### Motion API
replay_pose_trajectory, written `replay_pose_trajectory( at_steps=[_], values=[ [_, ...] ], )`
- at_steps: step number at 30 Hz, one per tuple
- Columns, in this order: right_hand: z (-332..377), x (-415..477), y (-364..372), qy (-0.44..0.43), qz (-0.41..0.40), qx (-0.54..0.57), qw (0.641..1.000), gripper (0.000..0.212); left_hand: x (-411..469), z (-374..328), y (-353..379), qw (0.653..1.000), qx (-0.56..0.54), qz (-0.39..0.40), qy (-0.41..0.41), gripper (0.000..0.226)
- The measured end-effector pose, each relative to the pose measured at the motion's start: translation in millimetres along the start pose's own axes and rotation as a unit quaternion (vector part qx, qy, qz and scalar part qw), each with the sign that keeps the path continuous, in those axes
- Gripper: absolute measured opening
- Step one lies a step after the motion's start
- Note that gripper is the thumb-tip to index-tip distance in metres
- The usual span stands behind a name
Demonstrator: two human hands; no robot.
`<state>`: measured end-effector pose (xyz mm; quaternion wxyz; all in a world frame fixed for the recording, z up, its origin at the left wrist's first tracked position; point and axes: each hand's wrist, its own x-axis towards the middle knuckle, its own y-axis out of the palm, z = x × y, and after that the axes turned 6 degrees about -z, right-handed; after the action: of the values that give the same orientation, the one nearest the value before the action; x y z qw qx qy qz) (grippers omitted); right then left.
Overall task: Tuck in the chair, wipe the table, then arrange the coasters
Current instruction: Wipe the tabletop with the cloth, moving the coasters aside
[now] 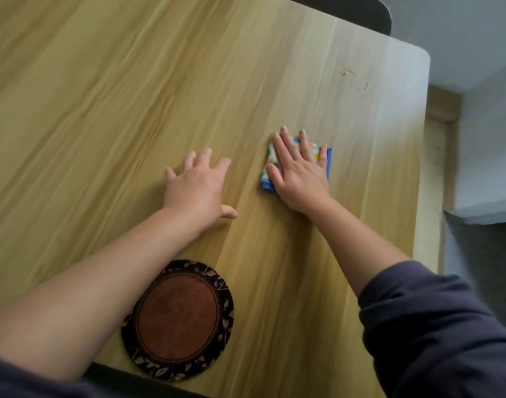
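Note:
The light wooden table [102, 110] fills most of the view. My right hand [299, 173] lies flat, fingers spread, pressing on a small folded cloth [327, 160] with a blue edge and coloured dots, right of the table's middle. My left hand [197, 188] rests flat on the bare wood beside it, fingers apart and holding nothing. A round coaster [178, 320], brown in the centre with a dark leaf-patterned rim, lies near the front edge, partly under my left forearm. A dark chair back [361, 10] shows at the far edge.
The table's right edge and rounded far corner [424, 58] border a grey floor. Faint marks [355, 79] sit on the wood near that corner. A dark strip [125, 380] shows below the front edge of the table.

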<state>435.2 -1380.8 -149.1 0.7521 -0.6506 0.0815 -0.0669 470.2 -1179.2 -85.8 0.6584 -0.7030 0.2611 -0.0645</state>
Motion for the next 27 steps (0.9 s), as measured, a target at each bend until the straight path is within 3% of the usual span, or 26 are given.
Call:
replay_pose_trajectory(
  at_steps=[7, 18, 27],
  values=[
    [-31.3, 67.5, -4.0, 0.019, -0.020, 0.008, 1.000, 0.064, 81.4, -17.0, -6.9, 0.999, -0.029, 0.033, -0.032, 0.118],
    [-62.4, 148.9, -6.6, 0.042, -0.042, 0.010, 0.998, 0.064, 186.6, -42.6, -39.4, 0.993, -0.043, 0.072, -0.087, 0.122],
    [-86.0, 216.1, -11.2, 0.061, -0.050, 0.018, 0.997, 0.063, 203.4, -55.1, -27.8, 0.990, -0.042, 0.081, -0.111, 0.119]
  ],
)
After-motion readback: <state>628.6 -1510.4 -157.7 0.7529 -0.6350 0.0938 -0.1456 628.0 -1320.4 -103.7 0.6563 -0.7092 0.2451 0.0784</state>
